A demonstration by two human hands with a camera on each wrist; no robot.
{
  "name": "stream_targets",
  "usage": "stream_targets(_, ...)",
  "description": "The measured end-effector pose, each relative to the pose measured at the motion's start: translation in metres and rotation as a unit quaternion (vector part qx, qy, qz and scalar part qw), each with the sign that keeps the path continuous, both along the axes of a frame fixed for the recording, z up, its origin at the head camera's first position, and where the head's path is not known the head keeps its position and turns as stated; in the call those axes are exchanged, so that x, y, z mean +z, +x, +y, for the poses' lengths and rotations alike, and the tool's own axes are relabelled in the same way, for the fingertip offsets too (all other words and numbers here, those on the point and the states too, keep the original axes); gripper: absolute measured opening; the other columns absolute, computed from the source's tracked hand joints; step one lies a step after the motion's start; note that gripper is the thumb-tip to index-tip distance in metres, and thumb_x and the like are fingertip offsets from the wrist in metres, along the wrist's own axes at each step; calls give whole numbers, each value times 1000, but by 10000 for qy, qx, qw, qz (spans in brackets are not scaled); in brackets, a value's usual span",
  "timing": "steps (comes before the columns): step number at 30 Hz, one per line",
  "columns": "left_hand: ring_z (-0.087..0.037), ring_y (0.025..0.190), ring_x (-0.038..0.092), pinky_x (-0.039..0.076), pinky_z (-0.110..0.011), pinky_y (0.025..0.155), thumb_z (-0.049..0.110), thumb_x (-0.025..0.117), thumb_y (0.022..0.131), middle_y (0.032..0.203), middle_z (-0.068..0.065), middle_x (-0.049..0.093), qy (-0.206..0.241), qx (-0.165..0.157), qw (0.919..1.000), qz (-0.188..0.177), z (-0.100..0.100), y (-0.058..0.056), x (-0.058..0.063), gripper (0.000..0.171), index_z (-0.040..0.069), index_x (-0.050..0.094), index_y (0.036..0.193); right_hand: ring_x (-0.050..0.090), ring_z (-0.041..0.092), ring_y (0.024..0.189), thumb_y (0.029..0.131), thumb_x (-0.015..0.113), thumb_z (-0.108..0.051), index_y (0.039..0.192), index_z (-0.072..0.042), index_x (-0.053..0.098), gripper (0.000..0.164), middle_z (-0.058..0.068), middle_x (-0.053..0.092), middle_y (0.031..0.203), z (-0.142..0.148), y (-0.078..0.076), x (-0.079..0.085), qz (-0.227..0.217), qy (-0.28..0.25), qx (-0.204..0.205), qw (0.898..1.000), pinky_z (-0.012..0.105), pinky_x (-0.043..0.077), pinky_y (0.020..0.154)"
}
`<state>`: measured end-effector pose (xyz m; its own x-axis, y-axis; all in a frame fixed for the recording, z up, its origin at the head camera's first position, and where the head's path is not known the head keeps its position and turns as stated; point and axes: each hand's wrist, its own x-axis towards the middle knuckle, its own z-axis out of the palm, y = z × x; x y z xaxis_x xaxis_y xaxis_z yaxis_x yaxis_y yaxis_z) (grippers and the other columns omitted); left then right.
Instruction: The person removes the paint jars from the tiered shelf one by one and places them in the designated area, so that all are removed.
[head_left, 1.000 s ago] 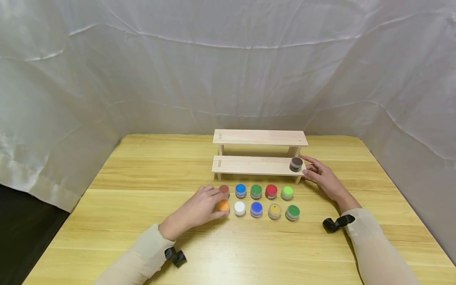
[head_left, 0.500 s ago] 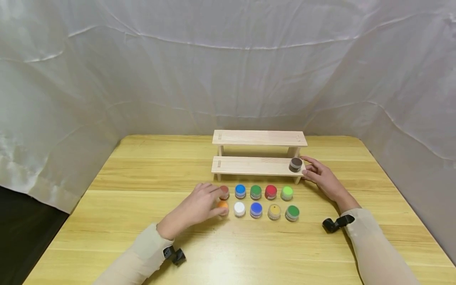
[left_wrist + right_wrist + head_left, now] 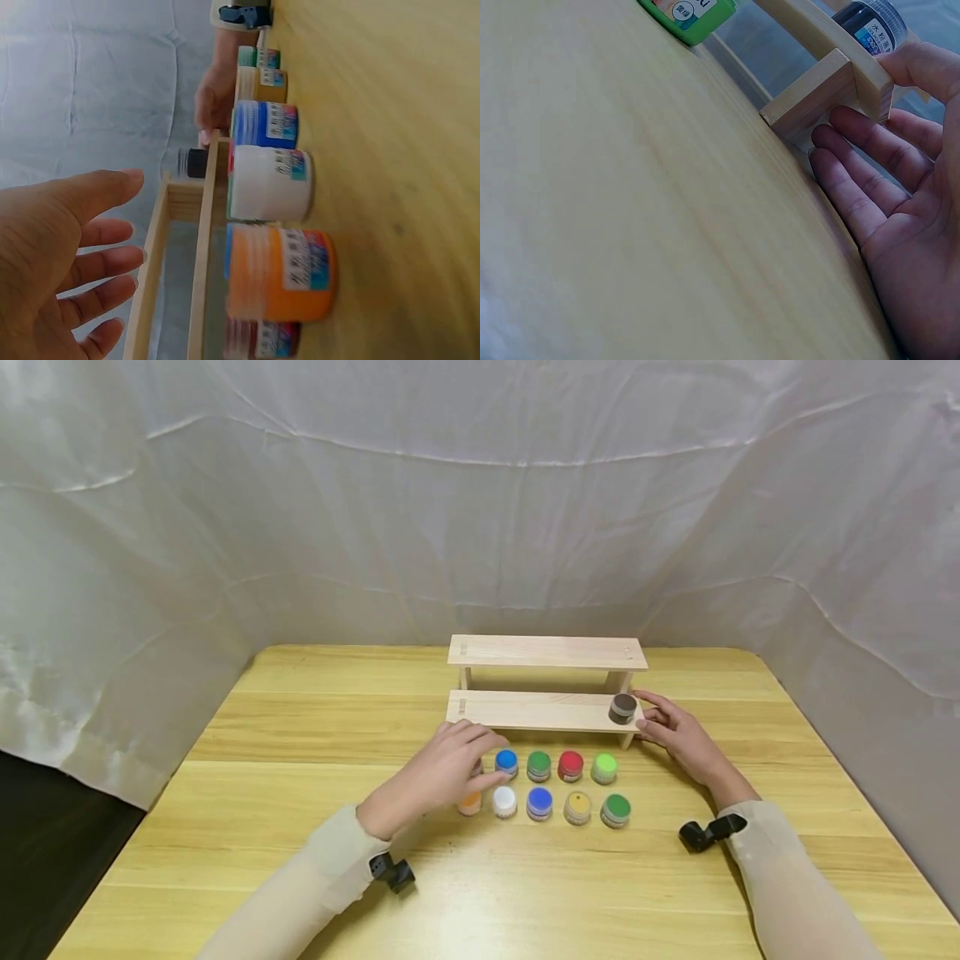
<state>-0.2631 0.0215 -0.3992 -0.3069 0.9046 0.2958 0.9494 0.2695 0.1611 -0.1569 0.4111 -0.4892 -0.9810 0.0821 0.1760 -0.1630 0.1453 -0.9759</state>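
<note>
My left hand (image 3: 442, 768) hovers over the left end of two rows of paint jars, thumb and fingers apart and holding nothing. Below it are an orange paint jar (image 3: 281, 274) and a white paint jar (image 3: 505, 802); a brownish-red paint jar (image 3: 262, 339) is mostly hidden by the hand in the head view. My right hand (image 3: 682, 739) holds the right end of a two-tier wooden shelf (image 3: 532, 710), thumb at the board's end and fingers beneath and behind. Close to that thumb, a dark brown paint jar (image 3: 622, 709) stands upright on the lower tier.
Blue (image 3: 506, 763), green (image 3: 538, 766), red (image 3: 570, 766) and light green (image 3: 604, 767) jars make up the back row. Dark blue (image 3: 539, 803), yellow (image 3: 577, 807) and green (image 3: 616, 810) jars stand in front. Grey cloth (image 3: 480, 527) hangs behind the table (image 3: 525, 893).
My left hand has let go of the orange jar, lifted, and moved right and away from me, now covering the brownish-red jar. The right hand has stayed at the shelf's end.
</note>
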Motion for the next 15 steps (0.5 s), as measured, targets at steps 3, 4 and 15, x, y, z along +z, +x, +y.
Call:
stream_targets(3, -18, 110, 56, 41, -42, 100, 45, 63, 94, 120, 1, 64, -142, 2, 9999, -66, 10, 2, 4, 44, 14, 63, 126, 64, 11, 97, 101, 53, -8, 151, 5, 24, 59, 7, 62, 104, 0, 0, 0, -18, 10, 3, 10000, 24, 52, 86)
stream_targets(4, -18, 111, 55, 41, -42, 101, 46, 62, 95, 121, 1, 63, -200, 8, 9998, -66, 14, 3, 6, 45, 15, 62, 127, 64, 12, 97, 101, 53, -8, 151, 5, 24, 59, 7, 62, 104, 1, 0, 0, -24, 11, 2, 10000, 25, 52, 86)
stream_targets(15, -17, 111, 56, 42, -38, 95, 44, 62, 95, 123, 1, 63, -106, -183, 9998, 65, 57, 5, 13, 44, 16, 61, 130, 64, 12, 97, 101, 53, -9, 151, 5, 25, 59, 8, 62, 104, 2, -1, -1, -24, 3, 9, 10000, 25, 52, 87)
